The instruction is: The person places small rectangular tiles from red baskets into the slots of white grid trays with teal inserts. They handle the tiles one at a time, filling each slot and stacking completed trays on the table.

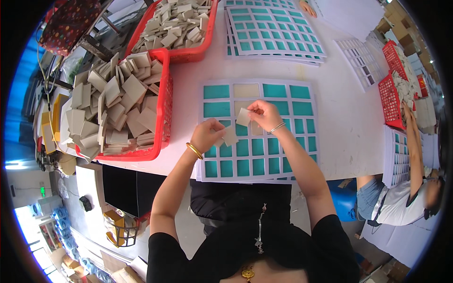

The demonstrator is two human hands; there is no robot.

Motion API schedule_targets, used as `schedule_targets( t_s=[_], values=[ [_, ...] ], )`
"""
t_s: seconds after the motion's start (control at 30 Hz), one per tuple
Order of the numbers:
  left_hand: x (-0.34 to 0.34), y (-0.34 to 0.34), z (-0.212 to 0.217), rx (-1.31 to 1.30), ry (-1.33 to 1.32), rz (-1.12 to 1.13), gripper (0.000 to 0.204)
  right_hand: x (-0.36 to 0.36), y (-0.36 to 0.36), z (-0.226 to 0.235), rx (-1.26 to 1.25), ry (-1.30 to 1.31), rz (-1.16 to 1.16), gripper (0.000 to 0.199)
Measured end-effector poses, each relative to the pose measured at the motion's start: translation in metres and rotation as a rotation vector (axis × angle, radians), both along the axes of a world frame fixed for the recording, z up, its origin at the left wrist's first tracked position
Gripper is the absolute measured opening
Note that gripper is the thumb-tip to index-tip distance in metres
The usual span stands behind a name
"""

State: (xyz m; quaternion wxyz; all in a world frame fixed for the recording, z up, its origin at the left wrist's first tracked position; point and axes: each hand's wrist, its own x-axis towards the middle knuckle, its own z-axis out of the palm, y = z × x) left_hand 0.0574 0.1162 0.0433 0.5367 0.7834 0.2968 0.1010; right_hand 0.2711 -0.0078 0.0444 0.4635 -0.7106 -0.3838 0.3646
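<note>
A white grid frame (313, 120) with teal-backed cells lies flat on the table before me. Pale beige tiles fill a few of its cells, among them one in the top row (246, 90). Over the grid's left side, my left hand (206, 135) pinches a small squarish beige tile (230, 136). My right hand (265, 115) grips another such tile (243, 116) by its edge, above the middle cells. The two held tiles are close together but apart. Some cells lie hidden beneath my hands and forearms.
To the left stands a red plastic basket (165, 94) heaped with loose beige tiles, with a second red basket (193, 55) behind it. More teal grid frames (276, 30) are stacked at the far side. At right, a co-worker (401, 203) reaches to another red basket (390, 101).
</note>
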Motion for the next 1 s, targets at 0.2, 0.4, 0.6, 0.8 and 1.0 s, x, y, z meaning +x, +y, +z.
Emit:
schedule_targets(
  t_s=[0.2, 0.4, 0.6, 0.8, 1.0],
  values=[
    [0.014, -0.033, -0.010, 0.074, 0.126, -0.147, 0.014, -0.005, 0.003, -0.001, -0.037, -0.216, 0.160, 0.014],
    [0.023, -0.044, 0.014, 0.420, 0.236, -0.197, 0.017, -0.014, 0.002, -0.010, 0.014, -0.487, 0.152, 0.013],
    [0.014, -0.028, 0.035, 0.361, 0.049, 0.006, 0.018, -0.019, -0.001, -0.005, 0.067, -0.841, 0.237, 0.021],
    [0.014, -0.027, 0.018, 0.497, -0.311, 0.073, 0.020, -0.020, -0.007, 0.010, 0.174, -0.642, 0.187, 0.022],
    [0.024, -0.062, 0.013, -0.158, -0.466, 0.195, 0.030, -0.033, -0.024, 0.030, 0.171, 0.019, 0.125, 0.024]
  ],
)
